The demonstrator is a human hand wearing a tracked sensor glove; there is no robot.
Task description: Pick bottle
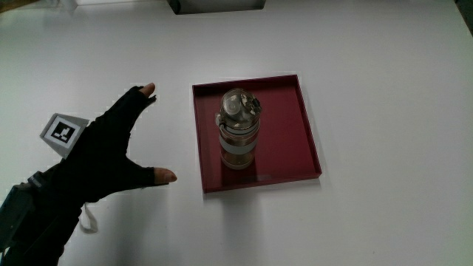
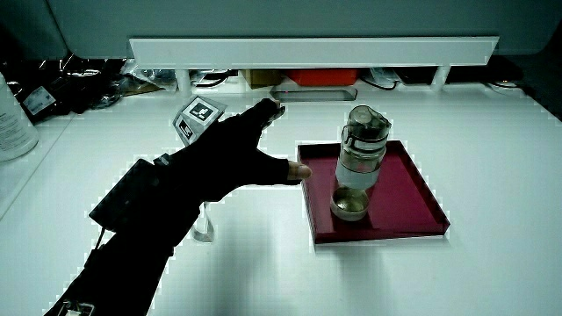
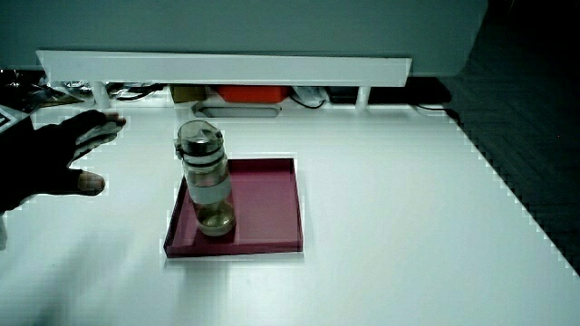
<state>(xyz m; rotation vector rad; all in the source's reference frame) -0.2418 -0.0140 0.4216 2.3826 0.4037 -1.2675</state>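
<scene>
A clear bottle [image 1: 238, 133] with a grey lid and a pale band stands upright in a dark red square tray [image 1: 292, 125] on the white table. Both side views show the bottle [image 2: 360, 162] [image 3: 205, 177] in the tray [image 2: 404, 193] [image 3: 267, 204]. The gloved hand [image 1: 111, 151] hovers over the table beside the tray, a short gap away from the bottle, fingers spread and holding nothing. A patterned cube [image 1: 62, 133] sits on its back. In both side views the hand [image 2: 233, 154] [image 3: 54, 158] is apart from the bottle.
A low white partition [image 2: 307, 48] runs along the table's edge farthest from the person, with cables and small items under it. A pale box [image 1: 216, 6] stands farther from the person than the tray. A white container [image 2: 13, 118] stands at the table's edge.
</scene>
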